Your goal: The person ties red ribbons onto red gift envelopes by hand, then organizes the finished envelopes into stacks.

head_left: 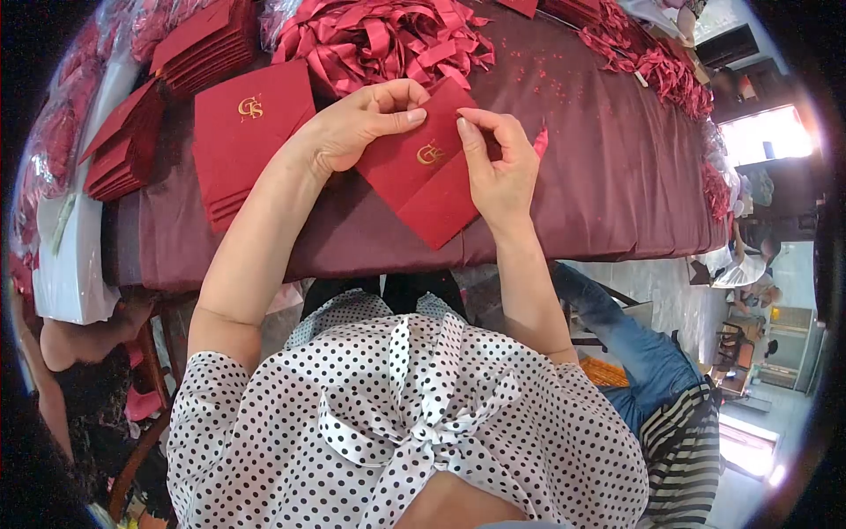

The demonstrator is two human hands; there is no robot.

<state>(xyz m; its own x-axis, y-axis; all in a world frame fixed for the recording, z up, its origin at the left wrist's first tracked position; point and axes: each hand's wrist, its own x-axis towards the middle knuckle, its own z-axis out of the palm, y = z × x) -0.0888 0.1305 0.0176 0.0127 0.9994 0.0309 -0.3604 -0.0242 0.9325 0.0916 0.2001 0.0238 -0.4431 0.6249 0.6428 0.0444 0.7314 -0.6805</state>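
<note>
A flat red card with a gold monogram lies tilted in front of me, over the near edge of the table. My left hand is closed on its upper left edge, thumb on the front face. At its upper right edge, my right hand pinches with thumb and forefinger. Whether a ribbon end is between those fingertips I cannot make out. To the left lies a stack of matching red cards, the top one showing the same gold monogram.
Behind the card is a heap of red ribbons. More red card stacks stand at the back left. Dark red cloth covers the table, with small red scraps on it. A person in jeans sits close on my right.
</note>
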